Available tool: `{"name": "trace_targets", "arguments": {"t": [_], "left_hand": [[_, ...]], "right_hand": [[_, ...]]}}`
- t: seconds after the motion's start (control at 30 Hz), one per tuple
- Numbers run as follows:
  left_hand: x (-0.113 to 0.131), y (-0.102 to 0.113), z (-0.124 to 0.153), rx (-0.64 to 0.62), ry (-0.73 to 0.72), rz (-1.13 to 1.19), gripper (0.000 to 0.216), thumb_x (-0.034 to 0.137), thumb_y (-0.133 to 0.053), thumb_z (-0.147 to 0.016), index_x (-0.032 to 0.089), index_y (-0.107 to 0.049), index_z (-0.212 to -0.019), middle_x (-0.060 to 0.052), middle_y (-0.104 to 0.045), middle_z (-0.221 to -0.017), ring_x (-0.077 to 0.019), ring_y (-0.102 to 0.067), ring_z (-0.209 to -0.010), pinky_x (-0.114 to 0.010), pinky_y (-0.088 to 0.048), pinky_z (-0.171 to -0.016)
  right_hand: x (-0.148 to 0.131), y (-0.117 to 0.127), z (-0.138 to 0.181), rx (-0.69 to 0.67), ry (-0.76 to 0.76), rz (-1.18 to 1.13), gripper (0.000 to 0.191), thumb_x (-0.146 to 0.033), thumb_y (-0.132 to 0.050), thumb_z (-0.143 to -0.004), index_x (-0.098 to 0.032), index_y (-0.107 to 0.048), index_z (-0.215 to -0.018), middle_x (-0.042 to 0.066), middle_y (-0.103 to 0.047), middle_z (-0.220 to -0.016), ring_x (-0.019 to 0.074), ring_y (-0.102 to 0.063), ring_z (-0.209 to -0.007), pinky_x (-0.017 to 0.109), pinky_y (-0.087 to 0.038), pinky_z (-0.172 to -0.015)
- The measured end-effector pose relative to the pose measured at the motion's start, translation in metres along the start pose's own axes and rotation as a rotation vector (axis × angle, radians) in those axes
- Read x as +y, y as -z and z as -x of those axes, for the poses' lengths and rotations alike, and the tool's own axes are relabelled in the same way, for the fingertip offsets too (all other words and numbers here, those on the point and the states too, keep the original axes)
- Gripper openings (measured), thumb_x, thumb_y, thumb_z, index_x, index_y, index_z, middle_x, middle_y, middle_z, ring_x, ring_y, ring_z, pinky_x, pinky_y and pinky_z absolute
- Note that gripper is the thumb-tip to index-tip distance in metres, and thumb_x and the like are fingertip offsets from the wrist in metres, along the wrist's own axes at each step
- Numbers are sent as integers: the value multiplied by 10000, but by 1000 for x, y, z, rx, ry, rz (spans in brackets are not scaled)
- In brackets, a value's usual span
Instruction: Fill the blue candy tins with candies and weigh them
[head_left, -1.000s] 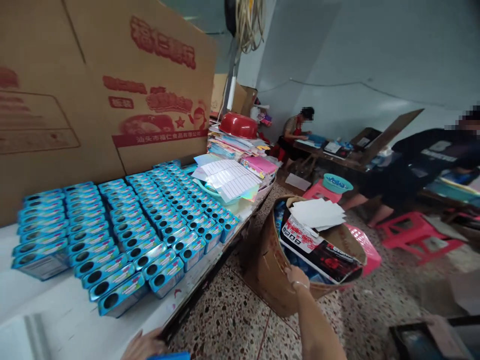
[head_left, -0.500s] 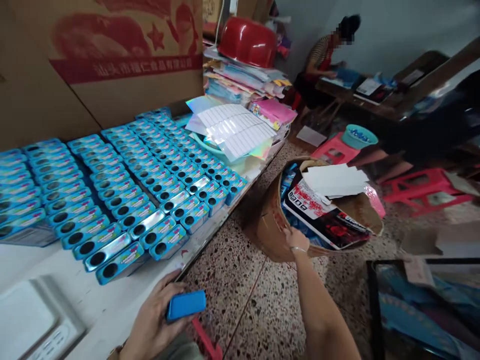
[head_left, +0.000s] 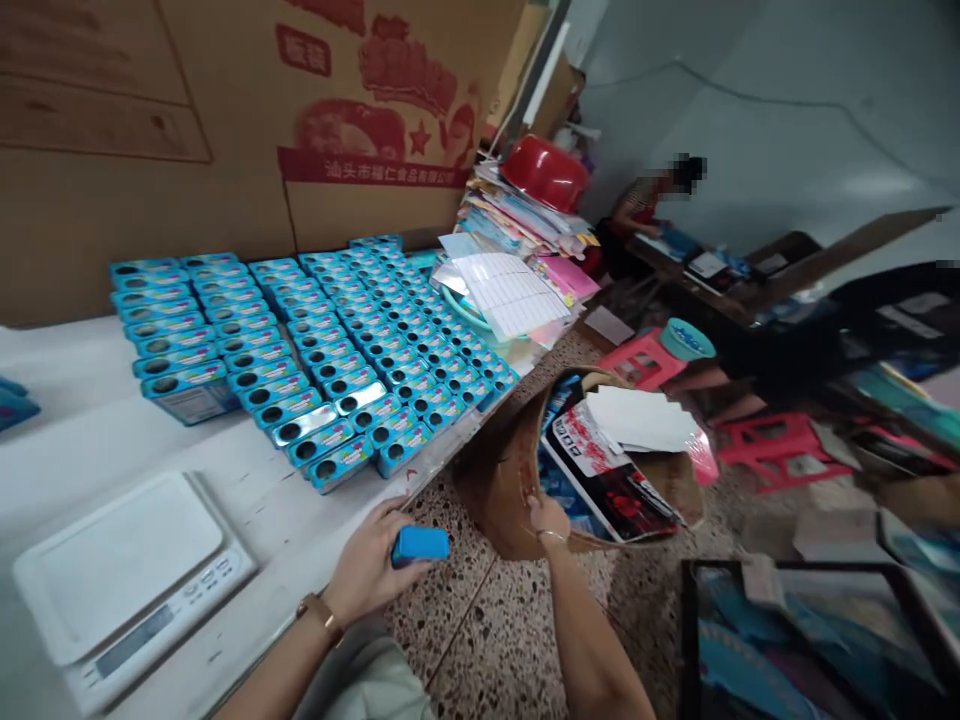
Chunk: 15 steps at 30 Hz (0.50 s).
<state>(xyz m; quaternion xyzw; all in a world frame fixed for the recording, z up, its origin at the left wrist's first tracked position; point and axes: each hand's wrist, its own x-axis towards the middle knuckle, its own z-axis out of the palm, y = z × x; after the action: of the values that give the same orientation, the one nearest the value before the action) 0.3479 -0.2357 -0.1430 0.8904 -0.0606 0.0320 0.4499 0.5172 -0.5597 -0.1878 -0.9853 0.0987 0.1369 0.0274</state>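
Note:
My left hand [head_left: 371,570] is closed around a small blue tin [head_left: 420,545], held just off the front edge of the white table [head_left: 75,400]. My right hand [head_left: 547,520] reaches forward and grips the rim of a brown cardboard barrel [head_left: 495,480] on the floor; its fingers curl over the edge. Inside the barrel lie a printed card [head_left: 600,470] and white sheets [head_left: 637,420]. Several rows of blue tins [head_left: 315,340] with round holes cover the table.
A white digital scale [head_left: 120,580] sits at the table's near left. A big printed carton [head_left: 300,110] stands behind the tins. Paper stacks with a red bowl [head_left: 544,170] lie at the far end. Pink stools [head_left: 645,360] and two people are at the right.
The view has swung left and back, bringing the scale into sight. My left hand with the blue tin has risen towards the table edge. My right hand stays on the barrel rim.

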Motion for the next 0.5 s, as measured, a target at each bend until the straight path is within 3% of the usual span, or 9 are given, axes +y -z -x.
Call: {"name": "trace_targets", "arguments": {"t": [0.1, 0.3, 0.4, 0.5], "left_hand": [[0, -4, -1, 22, -8, -29, 345, 459, -679, -789, 214, -627, -1027, -88, -656, -1094, -307, -460, -1293, -443, -443, -1025], [0, -6, -2, 36, -6, -92, 351, 504, -669, -786, 217, -652, -988, -80, -668, -1083, -306, -499, -1248, -439, -454, -1008], [2, -7, -2, 44, 5, -75, 392, 507, -693, -758, 219, -666, -1023, -84, -669, -1109, -315, -504, -1247, -457, -455, -1014], [15, -16, -6, 53, 16, 28, 419, 490, -732, -716, 216, -682, -1030, -90, -670, -1130, -327, -510, -1248, -494, -426, -1050]], "right_hand": [[1, -24, 44, -64, 22, 12, 279, -320, -450, -971, -171, -683, -1007, 122, -713, -998, 217, -676, -949, 343, -485, -839], [-9, -54, 145, -111, 131, -11, 295, -290, -425, -951, -200, -706, -952, 126, -744, -944, 236, -694, -941, 316, -439, -822], [-14, -55, 179, -125, 178, -50, 281, -271, -440, -938, -210, -714, -929, 103, -750, -912, 228, -698, -920, 301, -443, -820], [-7, -37, 196, -68, 228, -184, 266, -314, -484, -922, -235, -692, -1068, 77, -748, -975, 218, -697, -923, 289, -471, -812]]}}
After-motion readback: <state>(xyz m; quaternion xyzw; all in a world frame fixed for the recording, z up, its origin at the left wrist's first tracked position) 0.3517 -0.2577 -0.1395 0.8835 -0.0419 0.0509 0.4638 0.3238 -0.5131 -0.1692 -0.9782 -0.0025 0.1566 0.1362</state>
